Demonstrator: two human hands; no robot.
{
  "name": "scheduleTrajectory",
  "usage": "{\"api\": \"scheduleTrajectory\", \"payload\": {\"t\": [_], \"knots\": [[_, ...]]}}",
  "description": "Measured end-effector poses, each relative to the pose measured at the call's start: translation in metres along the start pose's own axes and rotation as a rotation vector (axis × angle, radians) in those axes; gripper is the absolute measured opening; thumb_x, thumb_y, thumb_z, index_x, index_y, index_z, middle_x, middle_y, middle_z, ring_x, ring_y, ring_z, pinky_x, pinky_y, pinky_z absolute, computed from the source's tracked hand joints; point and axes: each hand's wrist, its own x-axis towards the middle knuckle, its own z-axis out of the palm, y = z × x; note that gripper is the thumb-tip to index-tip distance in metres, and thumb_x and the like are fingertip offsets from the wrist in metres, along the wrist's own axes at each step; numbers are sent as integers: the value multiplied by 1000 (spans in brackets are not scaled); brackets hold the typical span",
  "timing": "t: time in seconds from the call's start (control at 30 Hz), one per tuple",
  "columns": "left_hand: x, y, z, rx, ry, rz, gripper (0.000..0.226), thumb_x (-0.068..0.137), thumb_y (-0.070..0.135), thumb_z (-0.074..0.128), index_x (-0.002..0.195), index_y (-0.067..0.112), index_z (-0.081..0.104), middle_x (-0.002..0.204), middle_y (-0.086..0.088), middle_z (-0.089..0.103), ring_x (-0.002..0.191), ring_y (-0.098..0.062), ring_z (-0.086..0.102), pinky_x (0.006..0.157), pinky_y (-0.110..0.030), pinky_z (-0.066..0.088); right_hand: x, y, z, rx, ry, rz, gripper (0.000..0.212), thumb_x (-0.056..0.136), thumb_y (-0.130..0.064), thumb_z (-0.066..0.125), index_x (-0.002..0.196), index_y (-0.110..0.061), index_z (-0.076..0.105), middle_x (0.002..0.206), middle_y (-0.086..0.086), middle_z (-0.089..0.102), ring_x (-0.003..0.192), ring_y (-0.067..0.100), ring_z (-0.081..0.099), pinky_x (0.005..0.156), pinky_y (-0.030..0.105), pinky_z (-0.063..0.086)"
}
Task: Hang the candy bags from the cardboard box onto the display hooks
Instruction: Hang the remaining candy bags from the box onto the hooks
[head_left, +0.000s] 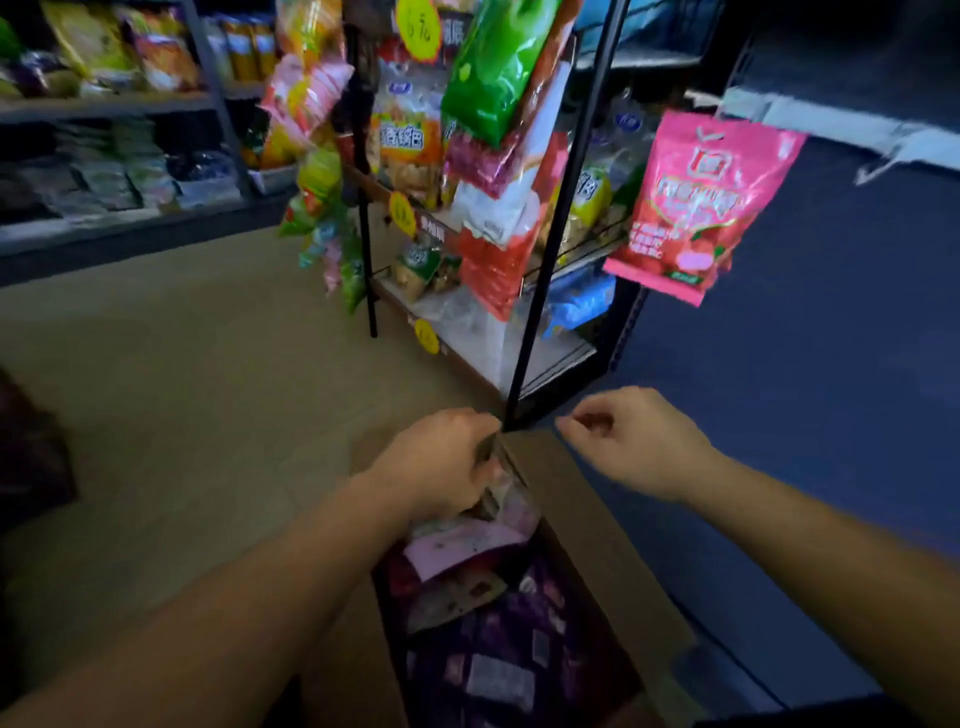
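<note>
An open cardboard box (587, 525) stands on the floor below me, filled with several candy bags (483, 613), mostly purple and pink. My left hand (441, 462) reaches into the box's far end and grips the top edge of a bag (506, 483) there. My right hand (634, 441) hovers just right of it over the box flap, fingers loosely curled, holding nothing. A pink candy bag (696, 202) hangs on a display hook (724, 111) at the upper right, on a dark blue panel.
A black wire rack (540, 260) with snack packets stands right behind the box; its front post comes down between my hands. Grey shelves (114, 104) with goods line the left wall. Tan floor (182, 389) spreads to the left.
</note>
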Motion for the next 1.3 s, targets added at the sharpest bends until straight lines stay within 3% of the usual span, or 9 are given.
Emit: {"api": "scheduleTrajectory", "payload": {"t": [0.17,0.27,0.4,0.6,0.77,0.93,1.1,1.2,1.3], "knots": [[-61,-43,75,18,-212,-132,52,94,36,59,143,21,52,139,-6,58,130,-26,55,105,-34,46,-46,20,101,251,-230,83,32,98,-39,64,68,-44,72,66,-22,66,64,-1,57,67,35,52],[-81,-64,100,39,-263,-196,55,91,40,58,143,23,52,140,-4,56,128,-24,55,101,-36,50,-51,34,145,332,-225,179,12,97,-36,68,95,-28,78,89,-11,75,87,7,69,83,37,57],[-72,-81,111,129,-230,-204,47,95,48,54,136,24,57,134,-2,56,120,-25,59,92,-39,54,-27,36,161,365,-158,245,35,97,-43,67,121,-19,72,109,-6,73,100,11,67,87,26,50],[-43,-91,142,163,-345,-242,50,93,53,57,135,25,60,135,-4,61,120,-26,60,93,-37,54,24,51,174,270,-143,341,48,96,-47,67,130,-14,66,112,-1,68,104,17,65,86,32,53],[-34,-108,158,227,-372,-204,39,96,47,51,127,26,63,127,-5,64,114,-26,61,92,-35,51,56,71,202,369,-165,462,32,84,-41,82,102,-15,76,95,-5,74,91,16,70,79,36,57],[-34,-118,166,301,-418,-227,34,97,43,53,122,22,63,126,-6,62,116,-27,59,91,-35,50,63,72,222,11,-192,398,10,90,-34,72,90,-26,76,87,-4,75,81,17,70,71,37,60],[-26,-120,165,259,-276,-239,26,101,31,47,110,20,69,112,-4,70,105,-26,64,78,-35,51,58,77,218,290,-95,430,20,95,-12,62,77,-18,69,79,0,70,74,18,64,64,32,51],[-24,-119,154,81,-106,-269,21,98,30,51,97,19,68,102,-1,70,99,-24,64,74,-35,50,50,77,195,474,-65,448,12,100,-17,57,90,-16,62,86,3,64,76,17,57,68,35,48],[-25,-100,135,-171,160,-346,24,101,32,48,80,23,56,78,3,62,73,-17,59,59,-31,42,39,71,168,597,-108,484,11,105,-24,51,100,-15,56,97,16,66,84,28,62,77,41,55]]}}
